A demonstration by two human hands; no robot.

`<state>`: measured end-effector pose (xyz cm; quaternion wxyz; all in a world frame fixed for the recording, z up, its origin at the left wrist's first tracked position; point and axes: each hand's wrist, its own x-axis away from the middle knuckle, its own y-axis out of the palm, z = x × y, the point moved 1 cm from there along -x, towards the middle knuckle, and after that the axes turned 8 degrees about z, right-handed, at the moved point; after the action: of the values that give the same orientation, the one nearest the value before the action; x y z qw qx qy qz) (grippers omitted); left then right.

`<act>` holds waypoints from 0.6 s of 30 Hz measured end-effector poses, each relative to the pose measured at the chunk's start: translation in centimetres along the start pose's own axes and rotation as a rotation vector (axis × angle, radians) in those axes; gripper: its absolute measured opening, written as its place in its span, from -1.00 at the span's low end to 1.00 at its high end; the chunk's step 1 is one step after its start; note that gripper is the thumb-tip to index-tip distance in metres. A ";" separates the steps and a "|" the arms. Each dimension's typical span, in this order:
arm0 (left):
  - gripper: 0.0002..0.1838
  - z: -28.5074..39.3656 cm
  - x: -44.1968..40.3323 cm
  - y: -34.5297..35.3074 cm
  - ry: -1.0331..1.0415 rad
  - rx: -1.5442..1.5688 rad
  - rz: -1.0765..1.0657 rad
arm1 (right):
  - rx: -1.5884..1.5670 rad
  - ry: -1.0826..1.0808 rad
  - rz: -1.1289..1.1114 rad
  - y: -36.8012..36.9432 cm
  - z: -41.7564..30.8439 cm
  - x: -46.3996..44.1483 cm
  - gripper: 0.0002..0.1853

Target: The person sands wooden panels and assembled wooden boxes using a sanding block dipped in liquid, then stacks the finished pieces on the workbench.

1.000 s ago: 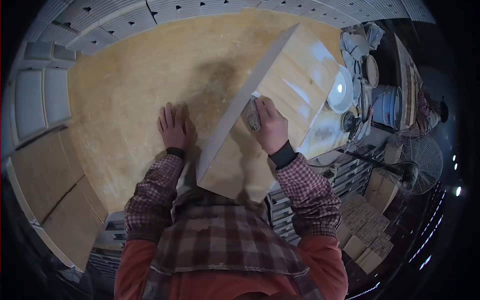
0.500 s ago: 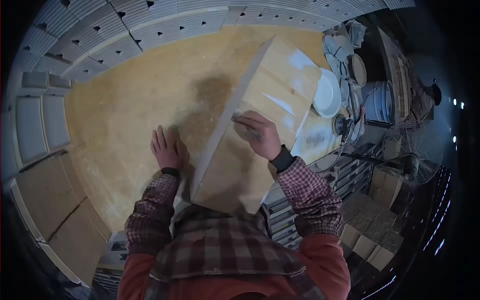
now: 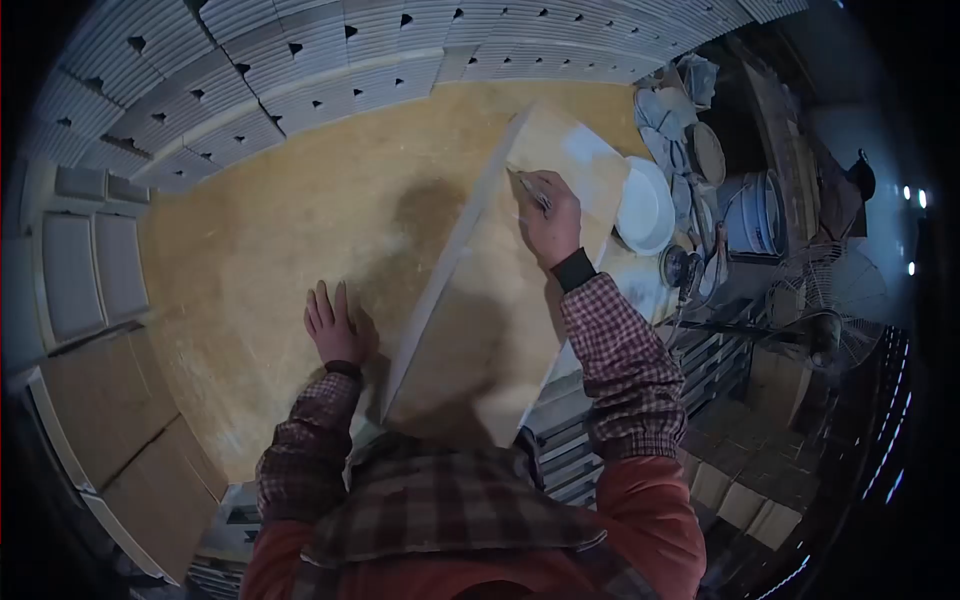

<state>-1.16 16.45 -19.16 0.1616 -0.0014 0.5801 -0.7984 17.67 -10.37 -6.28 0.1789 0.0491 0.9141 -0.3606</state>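
Note:
A large wooden box-like piece [image 3: 470, 340] with a pale, whitish edge stands slanted on the table in front of my body. White smears show on its upper face. My right hand [image 3: 553, 220] is closed round a small, thin, grey tool [image 3: 535, 188] whose exact kind I cannot make out, close to the far part of the piece's left edge. To the left of the piece, my left hand [image 3: 332, 325] lies flat on the wooden tabletop [image 3: 240, 300], its fingers stretched out and holding nothing.
Grey ribbed panels with dark notches [image 3: 300, 60] are stacked along the far edge. A white bowl [image 3: 645, 205], cloths [image 3: 665, 115] and a bucket [image 3: 755, 215] are at the right. Beyond them stands a fan [image 3: 825, 300]. Wooden panels [image 3: 110, 400] line the left side.
My right hand has moved away from my body along the piece's left edge, still closed round the tool. My left hand stays flat on the table. The view has shifted slightly.

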 end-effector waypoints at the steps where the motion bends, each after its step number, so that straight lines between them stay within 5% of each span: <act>1: -0.45 -0.6 0.4 0.9 0.008 -0.014 0.022 | 0.025 -0.030 -0.017 0.0 -0.3 -0.2 -0.78; 5: -0.45 -0.2 0.6 0.1 -0.002 -0.012 0.010 | 0.336 -0.225 -0.167 0.3 -1.9 0.0 -0.68; 9: -0.45 -1.1 0.5 1.1 0.025 0.026 0.061 | 0.089 -0.214 -0.297 -0.2 -1.3 -0.6 -0.70; 14: -0.44 -0.4 1.0 0.1 -0.016 0.035 0.024 | -0.068 -0.011 0.039 0.0 0.6 -2.5 -0.74; 18: -0.43 -0.4 1.3 -0.1 -0.031 0.009 -0.017 | 0.063 -0.014 0.085 0.2 1.7 -4.2 -0.79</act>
<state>-2.54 16.48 -19.46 0.1641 -0.0180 0.5737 -0.8022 22.16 -11.18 -6.03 0.1988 0.0908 0.8981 -0.3817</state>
